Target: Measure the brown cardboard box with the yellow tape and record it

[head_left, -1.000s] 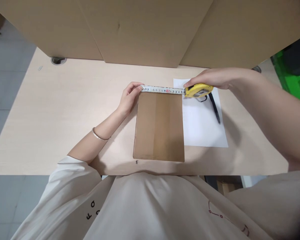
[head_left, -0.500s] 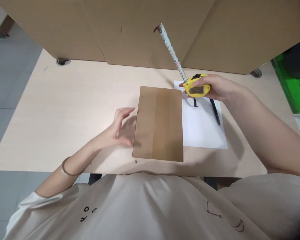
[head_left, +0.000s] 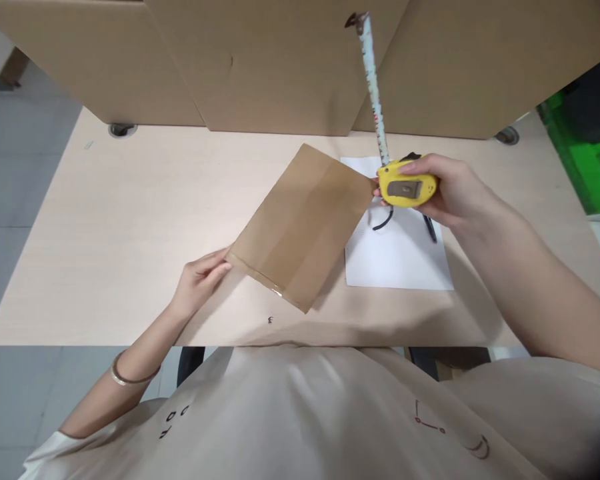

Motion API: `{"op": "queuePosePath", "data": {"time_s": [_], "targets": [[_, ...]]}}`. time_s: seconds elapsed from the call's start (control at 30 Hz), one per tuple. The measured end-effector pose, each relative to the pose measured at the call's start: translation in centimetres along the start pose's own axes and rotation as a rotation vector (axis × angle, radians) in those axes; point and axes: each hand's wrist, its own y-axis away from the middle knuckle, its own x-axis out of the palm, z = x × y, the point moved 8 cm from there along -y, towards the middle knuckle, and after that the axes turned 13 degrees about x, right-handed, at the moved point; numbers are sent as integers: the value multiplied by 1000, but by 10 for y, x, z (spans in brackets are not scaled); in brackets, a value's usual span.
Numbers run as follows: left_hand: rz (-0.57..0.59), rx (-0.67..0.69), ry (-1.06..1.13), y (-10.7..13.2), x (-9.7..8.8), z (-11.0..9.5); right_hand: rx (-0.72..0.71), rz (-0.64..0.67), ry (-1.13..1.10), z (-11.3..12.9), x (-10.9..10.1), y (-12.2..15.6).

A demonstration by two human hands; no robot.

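Observation:
A flat brown cardboard box [head_left: 300,223] is turned at an angle over the table. My left hand [head_left: 197,283] pinches its near left corner between thumb and fingers. In my right hand [head_left: 450,183] is a yellow tape measure [head_left: 407,183], with a short length of white blade [head_left: 373,87] sticking up and a metal hook at its tip. The box's far right corner meets the fingertips beneath the tape measure; whether they grip it, I cannot tell. A black strap [head_left: 384,220] hangs below the tape measure.
White paper [head_left: 397,263] lies on the pale wooden table [head_left: 105,233], with a black pen [head_left: 430,228] on it. Tall cardboard panels [head_left: 275,67] stand along the back edge. Cable holes sit at the back left [head_left: 123,129] and back right.
My left hand has closed on the box's corner. The box has turned clockwise and looks partly lifted. My right hand has shifted slightly right and down, and the blade now points more upright.

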Motion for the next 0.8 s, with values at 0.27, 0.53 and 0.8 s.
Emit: {"op": "queuePosePath", "data": {"time_s": [0.27, 0.53, 0.8], "targets": [[-369, -105, 571, -42, 34, -4, 52, -200, -178, -55, -2, 65], [-191, -251, 584, -101, 44, -13, 347, -148, -78, -116, -3, 110], [-135, -216, 628, -110, 54, 8, 199, -26, 394, -74, -17, 72]]}}
